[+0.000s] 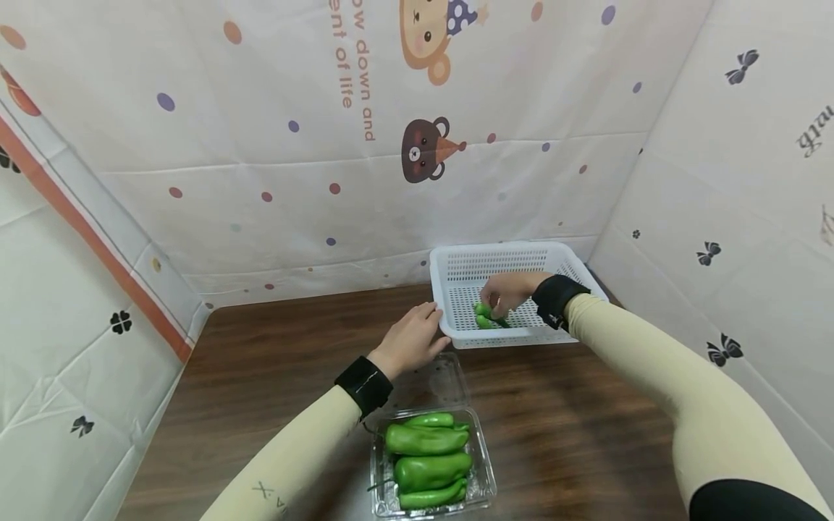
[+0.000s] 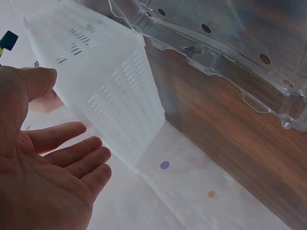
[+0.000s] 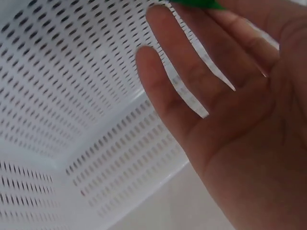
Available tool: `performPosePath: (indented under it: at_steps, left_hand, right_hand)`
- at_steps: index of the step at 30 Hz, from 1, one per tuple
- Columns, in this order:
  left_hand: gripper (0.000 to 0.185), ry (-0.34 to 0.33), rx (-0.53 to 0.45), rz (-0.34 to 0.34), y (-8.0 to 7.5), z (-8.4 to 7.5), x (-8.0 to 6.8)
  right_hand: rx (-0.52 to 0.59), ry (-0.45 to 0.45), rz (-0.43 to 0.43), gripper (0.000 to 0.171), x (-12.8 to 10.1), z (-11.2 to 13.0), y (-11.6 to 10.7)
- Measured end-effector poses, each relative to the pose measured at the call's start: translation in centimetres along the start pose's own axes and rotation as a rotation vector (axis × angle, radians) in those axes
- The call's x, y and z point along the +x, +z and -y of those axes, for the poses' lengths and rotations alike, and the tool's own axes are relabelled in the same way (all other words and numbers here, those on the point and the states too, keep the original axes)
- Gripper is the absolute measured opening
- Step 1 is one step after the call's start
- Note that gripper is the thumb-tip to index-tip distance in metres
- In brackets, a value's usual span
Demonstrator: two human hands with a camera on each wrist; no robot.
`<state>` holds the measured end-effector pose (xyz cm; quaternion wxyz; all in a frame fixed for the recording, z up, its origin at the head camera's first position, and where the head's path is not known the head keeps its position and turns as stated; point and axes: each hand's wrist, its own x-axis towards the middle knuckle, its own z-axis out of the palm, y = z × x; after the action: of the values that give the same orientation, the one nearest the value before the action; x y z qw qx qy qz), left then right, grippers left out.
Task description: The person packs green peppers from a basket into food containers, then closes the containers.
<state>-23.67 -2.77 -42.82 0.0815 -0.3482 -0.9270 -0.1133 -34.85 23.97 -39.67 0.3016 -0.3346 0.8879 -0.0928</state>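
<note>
A white perforated plastic basket (image 1: 502, 336) stands at the back right of the wooden table. Inside it, my right hand (image 1: 515, 287) pinches a green pepper (image 3: 199, 3), mostly hidden by the fingers. Beside that hand, green peppers (image 1: 483, 322) lie on the basket floor. At the basket's left front corner, my left hand (image 1: 410, 339) rests its loosely extended fingers against the rim; in the left wrist view its palm shows nothing held. Nearer to me, a clear plastic clamshell box (image 1: 482, 470) holds several green peppers (image 1: 430, 470), with its lid (image 1: 436, 380) folded back towards the basket.
Printed cloth walls (image 1: 293, 217) enclose the wooden table (image 1: 274, 369) at the back and sides. The basket stands close to the back and right walls. The left forearm passes over the table beside the clear box.
</note>
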Motion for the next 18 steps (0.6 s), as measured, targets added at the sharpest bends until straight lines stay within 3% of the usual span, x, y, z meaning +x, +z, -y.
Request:
performPosePath:
  at_steps: [4, 7, 13, 18]
  left_hand:
    - [0.052, -0.008, 0.001, 0.009, 0.1, 0.1, 0.0]
    - [0.052, -0.011, -0.004, 0.013, 0.1, 0.1, 0.1]
    - [0.053, -0.014, -0.004, 0.013, 0.1, 0.1, 0.1]
    - [0.054, -0.012, -0.003, 0.017, 0.2, 0.1, 0.0]
  right_hand:
    - [0.192, 0.015, 0.102, 0.011, 0.1, 0.3, -0.1]
    - [0.274, 0.000, 0.143, 0.013, 0.2, 0.6, -0.1]
    - [0.346, -0.031, 0.185, 0.012, 0.7, 1.6, 0.0]
    - [0.322, -0.051, 0.181, 0.018, 1.4, 2.5, 0.6]
